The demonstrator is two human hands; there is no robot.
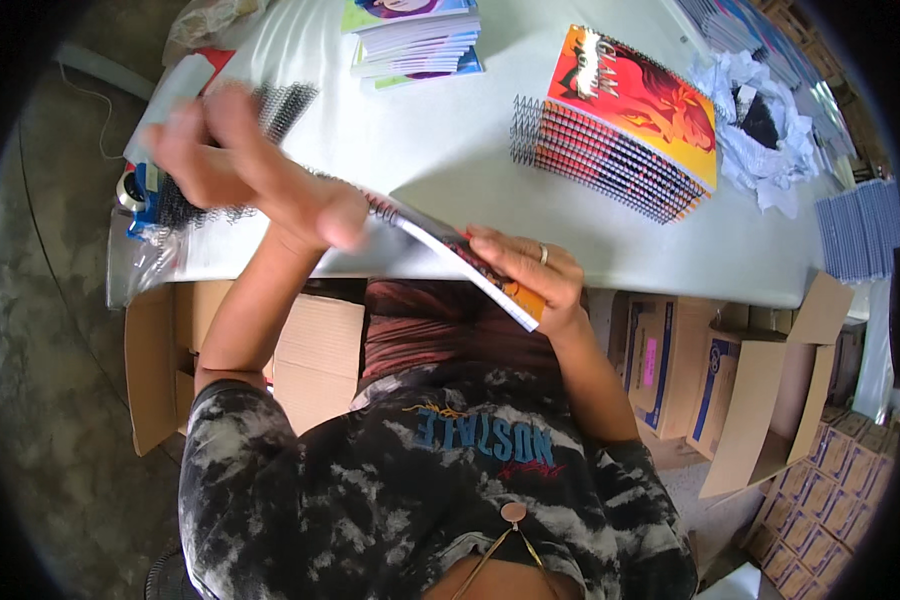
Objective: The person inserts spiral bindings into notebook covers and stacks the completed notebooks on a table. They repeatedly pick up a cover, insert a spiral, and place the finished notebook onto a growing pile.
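Observation:
My right hand (535, 265) grips a notebook (460, 262) edge-on over the table's front edge, its fingers on the orange and dark cover. A dark spiral coil (382, 208) runs along the notebook's far left end. Beside that end is my left hand (255, 165), raised and smeared by motion. Its fingers look stretched out and apart, and I see nothing held in them. Behind and below it lies a heap of loose black spiral coils (285, 112) on the table. Whether the left hand touches the notebook's coil I cannot tell.
On the white table (450, 130) stand a stack of spiral notebooks (630, 120) with red and yellow covers and a stack of booklets (415, 40). Crumpled plastic (770, 150) and blue-grey stacks (855, 235) are at the right. Open cardboard boxes (315, 350) sit below the front edge.

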